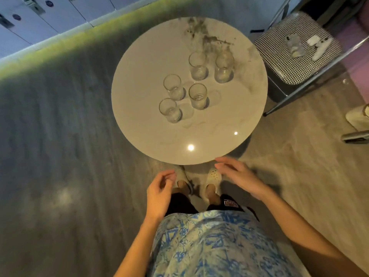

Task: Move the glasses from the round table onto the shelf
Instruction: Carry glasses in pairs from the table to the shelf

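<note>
A: What of the hands?
B: Both hold nothing. The left hand point(159, 189) hangs with fingers loosely curled; the right hand point(238, 175) is relaxed, fingers spread, near the 6 o'clock rim of the bench point(143, 62).
A: And the glasses point(197, 95)?
B: Five stand upright on the round bench, well apart from both hands: two toward 1 o'clock, three from the centre toward 7 o'clock.
A: Anything else?
B: A checked chair point(279, 56) beside the bench at 2 o'clock.

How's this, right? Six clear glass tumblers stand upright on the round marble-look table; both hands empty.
Wrong count: the head view shows five clear glass tumblers, not six, upright on the round marble-look table; left hand and right hand are empty.
</note>
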